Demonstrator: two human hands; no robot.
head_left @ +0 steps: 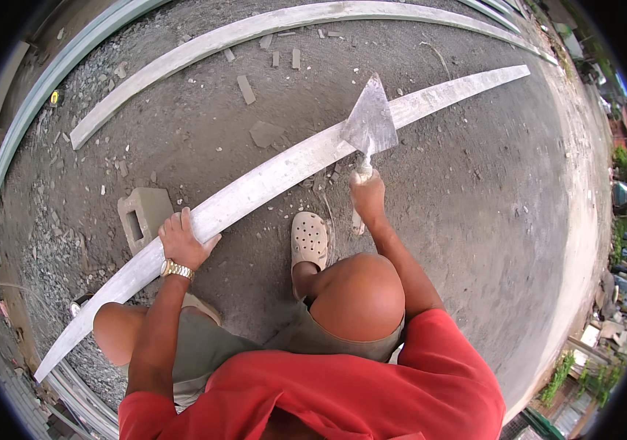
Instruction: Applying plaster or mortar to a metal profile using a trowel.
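My right hand (368,196) is closed round the handle of a pointed masonry trowel (372,121). The trowel's grey, smeared blade lies over a long whitish bar (277,180); whether it touches the bar I cannot tell. My left hand (183,240), with a metal-banded watch at the wrist, grips the same bar nearer its lower-left end, fingers over the top and thumb on the near edge. Beside that hand, a hollow concrete block (146,216) stands partly behind the bar. The bar slants from lower left to upper right across my knees' front.
A second whitish bar (233,35) lies beyond, and pale green metal lengths (42,95) run along the left. Broken flat pieces (246,89) and gravel (49,242) litter the ground. My clog (309,238) is planted just below the bar. Rubble and plants line the far right.
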